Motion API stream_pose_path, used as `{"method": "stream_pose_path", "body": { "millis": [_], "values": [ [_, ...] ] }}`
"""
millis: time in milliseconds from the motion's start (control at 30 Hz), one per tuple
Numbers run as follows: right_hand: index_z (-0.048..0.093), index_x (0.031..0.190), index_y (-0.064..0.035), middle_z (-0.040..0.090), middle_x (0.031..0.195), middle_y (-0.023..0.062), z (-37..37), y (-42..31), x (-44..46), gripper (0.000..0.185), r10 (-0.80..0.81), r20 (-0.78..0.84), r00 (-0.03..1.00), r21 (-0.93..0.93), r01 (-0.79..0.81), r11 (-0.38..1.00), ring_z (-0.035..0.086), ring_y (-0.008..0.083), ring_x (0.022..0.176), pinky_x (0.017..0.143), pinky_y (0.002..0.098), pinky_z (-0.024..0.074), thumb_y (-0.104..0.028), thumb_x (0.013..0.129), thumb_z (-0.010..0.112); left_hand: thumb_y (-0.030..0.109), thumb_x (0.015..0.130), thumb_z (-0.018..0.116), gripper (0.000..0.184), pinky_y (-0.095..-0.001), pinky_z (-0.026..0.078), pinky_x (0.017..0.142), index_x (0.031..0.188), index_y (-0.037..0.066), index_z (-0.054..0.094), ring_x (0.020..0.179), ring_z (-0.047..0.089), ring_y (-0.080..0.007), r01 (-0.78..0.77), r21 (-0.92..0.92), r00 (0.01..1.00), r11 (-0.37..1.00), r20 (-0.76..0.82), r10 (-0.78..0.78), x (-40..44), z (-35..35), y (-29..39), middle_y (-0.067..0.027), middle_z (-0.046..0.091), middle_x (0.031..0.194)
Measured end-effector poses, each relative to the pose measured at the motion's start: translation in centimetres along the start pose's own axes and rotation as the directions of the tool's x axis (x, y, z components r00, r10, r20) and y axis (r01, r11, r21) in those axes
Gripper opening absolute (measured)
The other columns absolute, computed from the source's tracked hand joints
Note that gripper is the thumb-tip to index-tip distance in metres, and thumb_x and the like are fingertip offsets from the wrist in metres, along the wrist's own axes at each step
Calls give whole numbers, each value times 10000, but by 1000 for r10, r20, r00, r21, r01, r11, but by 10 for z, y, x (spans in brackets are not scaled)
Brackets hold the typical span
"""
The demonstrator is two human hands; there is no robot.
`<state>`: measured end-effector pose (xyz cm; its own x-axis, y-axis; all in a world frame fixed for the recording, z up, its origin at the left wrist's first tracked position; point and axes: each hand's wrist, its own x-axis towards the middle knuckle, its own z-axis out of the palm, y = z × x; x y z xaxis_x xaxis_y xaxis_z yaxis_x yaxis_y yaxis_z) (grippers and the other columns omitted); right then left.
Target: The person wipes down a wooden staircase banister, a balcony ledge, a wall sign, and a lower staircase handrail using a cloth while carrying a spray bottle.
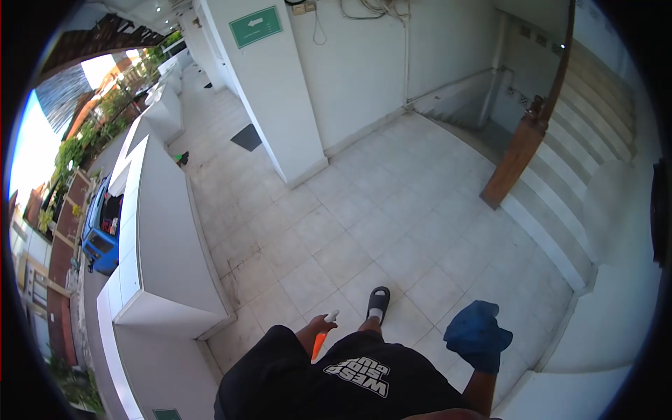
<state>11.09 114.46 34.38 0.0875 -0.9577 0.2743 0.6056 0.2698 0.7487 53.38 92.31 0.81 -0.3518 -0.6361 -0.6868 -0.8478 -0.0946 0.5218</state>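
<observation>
My left hand (pixel 318 326) is closed around a slim white and orange object; its white tip (pixel 332 316) points forward and its orange part (pixel 319 344) hangs below the fist. It looks like a spray bottle, but its exact kind is unclear. Out to the right, a crumpled blue cloth (pixel 479 334) covers my right hand, so the fingers are hidden beneath it. Both hands are held apart in front of the black shirt (pixel 336 385), above the floor. One dark sandal (pixel 378 302) shows between them.
Pale tiles (pixel 350 231) cover the floor. A low white wall (pixel 168 259) runs along the left, with a blue vehicle (pixel 103 234) outside. Ahead stands a white pillar (pixel 276 105). On the right, a wooden post (pixel 514 161) borders rising stairs (pixel 560 189); other steps lead down behind it.
</observation>
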Motion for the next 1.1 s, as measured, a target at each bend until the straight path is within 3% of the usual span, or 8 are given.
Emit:
{"method": "stream_pose_path", "body": {
  "millis": [100,233,400,433,567,700,800,1100],
  "values": [
    [509,759,-148,504,700,-54,9,-37,55,155,126,65,990,463,-142,875,535,122,715,693,279,420,-82,743,649,464,721,764,518,-399,511,880,1154,192,682,1043,652,-289,106,147,994,984,-1,-107,26,-15,-24,-106,698,1112],
    [521,821,-151,500,718,-51,34,-65,135,133,160,194,968,889,-243,389,532,127,727,680,312,418,-122,805,650,450,717,765,504,-408,509,882,1134,178,690,1052,648,-293,164,103,987,981,-13,-163,58,-54,-22,-104,698,1111],
    [535,898,-154,494,741,-48,55,-105,203,118,11,298,954,865,-265,-426,528,132,742,662,353,417,-171,883,651,421,734,746,499,-403,518,849,1145,145,685,980,663,-303,195,159,981,968,-29,-193,140,-128,73,-136,705,1050],
    [549,893,-167,523,827,-47,51,-123,213,104,92,431,898,858,-376,-349,545,113,800,686,376,432,-182,887,652,414,733,737,501,-406,518,845,1147,138,683,969,662,-307,98,118,994,988,-52,-92,158,-142,98,-141,705,1037],
    [545,956,-164,532,889,-27,86,-192,277,120,136,302,944,940,-271,-206,549,130,851,744,378,426,-238,899,620,424,753,717,555,-445,503,896,1228,152,626,1056,623,-361,-124,100,968,987,-206,143,223,-175,207,-164,670,1134],
    [540,1040,-159,545,972,0,130,-276,317,202,152,149,977,987,-156,35,553,152,919,821,382,418,-314,916,579,356,788,720,469,-431,493,902,1209,171,625,1023,632,-331,-284,-31,951,958,-135,278,265,-193,302,-133,682,1096],
    [536,1103,-155,555,1035,20,186,-374,317,277,148,41,988,972,-74,223,557,168,970,879,384,412,-370,929,547,347,786,728,468,-423,492,914,1210,174,631,1039,632,-318,-251,-107,963,962,-124,238,280,-203,347,-121,684,1106],
    [525,1292,-145,584,1222,81,302,-479,446,517,31,-123,992,638,55,768,567,218,1122,1053,391,394,-540,967,453,354,742,716,424,-441,518,853,1105,139,678,997,648,-346,127,-79,952,989,-272,-144,315,-180,362,-142,699,1053]
  ]
}}
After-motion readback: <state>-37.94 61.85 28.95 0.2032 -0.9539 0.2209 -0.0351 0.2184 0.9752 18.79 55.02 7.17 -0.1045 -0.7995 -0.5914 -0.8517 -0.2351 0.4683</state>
